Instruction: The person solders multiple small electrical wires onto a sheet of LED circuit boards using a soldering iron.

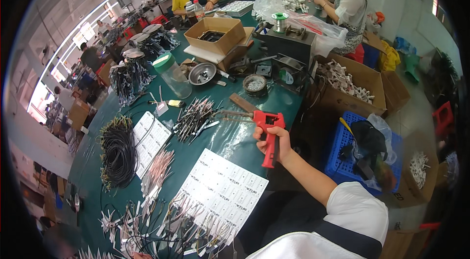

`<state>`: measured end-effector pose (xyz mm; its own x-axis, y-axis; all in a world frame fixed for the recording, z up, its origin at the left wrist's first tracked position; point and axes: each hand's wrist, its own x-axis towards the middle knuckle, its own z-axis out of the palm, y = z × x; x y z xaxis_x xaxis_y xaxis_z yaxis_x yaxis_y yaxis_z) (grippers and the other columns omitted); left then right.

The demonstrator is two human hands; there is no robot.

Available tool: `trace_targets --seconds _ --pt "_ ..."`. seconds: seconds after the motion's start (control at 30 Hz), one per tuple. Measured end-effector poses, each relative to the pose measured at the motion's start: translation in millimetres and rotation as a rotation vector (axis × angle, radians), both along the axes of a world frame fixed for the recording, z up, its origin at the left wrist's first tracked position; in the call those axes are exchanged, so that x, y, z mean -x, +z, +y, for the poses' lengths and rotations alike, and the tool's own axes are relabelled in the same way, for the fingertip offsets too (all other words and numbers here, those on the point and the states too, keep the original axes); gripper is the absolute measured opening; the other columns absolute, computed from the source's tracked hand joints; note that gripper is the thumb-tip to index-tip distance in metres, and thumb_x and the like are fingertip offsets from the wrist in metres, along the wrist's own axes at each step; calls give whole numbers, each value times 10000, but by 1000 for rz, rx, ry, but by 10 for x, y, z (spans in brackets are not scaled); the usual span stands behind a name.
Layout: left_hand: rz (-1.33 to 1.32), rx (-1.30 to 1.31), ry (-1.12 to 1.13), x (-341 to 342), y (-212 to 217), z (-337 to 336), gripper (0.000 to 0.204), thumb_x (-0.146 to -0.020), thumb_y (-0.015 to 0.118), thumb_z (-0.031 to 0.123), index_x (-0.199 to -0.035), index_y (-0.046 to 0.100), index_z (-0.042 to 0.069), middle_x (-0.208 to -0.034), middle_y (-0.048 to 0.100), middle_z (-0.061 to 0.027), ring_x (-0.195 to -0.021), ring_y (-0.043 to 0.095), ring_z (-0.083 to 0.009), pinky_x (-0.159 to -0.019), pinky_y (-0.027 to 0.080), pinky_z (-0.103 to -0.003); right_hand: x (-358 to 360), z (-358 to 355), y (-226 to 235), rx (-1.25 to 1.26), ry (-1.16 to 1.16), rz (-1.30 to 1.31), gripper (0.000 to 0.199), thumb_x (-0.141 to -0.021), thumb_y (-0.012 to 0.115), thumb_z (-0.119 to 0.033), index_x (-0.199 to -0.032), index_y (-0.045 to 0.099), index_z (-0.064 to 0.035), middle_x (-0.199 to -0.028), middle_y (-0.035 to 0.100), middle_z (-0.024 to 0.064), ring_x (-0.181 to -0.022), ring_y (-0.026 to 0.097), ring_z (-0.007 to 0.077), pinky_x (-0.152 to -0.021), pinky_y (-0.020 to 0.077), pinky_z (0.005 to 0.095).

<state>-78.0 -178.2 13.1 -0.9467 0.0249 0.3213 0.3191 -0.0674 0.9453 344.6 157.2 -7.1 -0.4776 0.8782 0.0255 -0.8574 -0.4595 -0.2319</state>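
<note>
My right hand (275,142) is closed around the grip of a red soldering gun (268,121), a finger near its trigger. The gun's thin metal tip points left over the green table, near a bundle of dark wires with pale ends (194,118). Below it lies a white sheet of printed circuit boards (223,185), with many short wires (196,227) along its lower left side. Only a sliver of my left hand (142,255) shows at the lower edge beside these wires; its fingers are hidden.
A black cable coil (119,154) and a second white board sheet (151,142) lie left. Beyond stand a green-lidded jar (172,77), a metal bowl (202,73), a cardboard box (215,34) and a solder spool (280,22). A blue crate (338,171) sits right. Two people work at the far end.
</note>
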Motion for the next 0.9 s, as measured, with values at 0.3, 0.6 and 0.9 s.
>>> trace_targets --seconds 0.3,0.6,0.9 --pt "13 -21 10 -105 83 70 205 -870 518 151 -681 511 73 -571 331 14 -490 319 -103 -468 269 -242 4 13 -15 -18 -2 -3 336 -788 553 -126 -1098 500 -9 -901 563 69 -850 551 168 -612 457 244" --pt "-25 -29 -4 -109 85 52 211 -876 526 154 -677 516 85 -564 341 18 -487 334 -93 -463 257 -242 8 3 -6 -11 -4 6 358 -787 554 -124 -1123 500 -14 -900 558 65 -850 548 170 -612 459 244" --pt "-56 -16 -24 -142 95 34 212 -879 523 138 -675 506 84 -564 363 24 -492 357 -89 -472 273 -234 7 12 -28 41 -6 32 451 -778 558 -96 -1213 464 -20 -886 539 75 -826 531 186 -605 478 252"
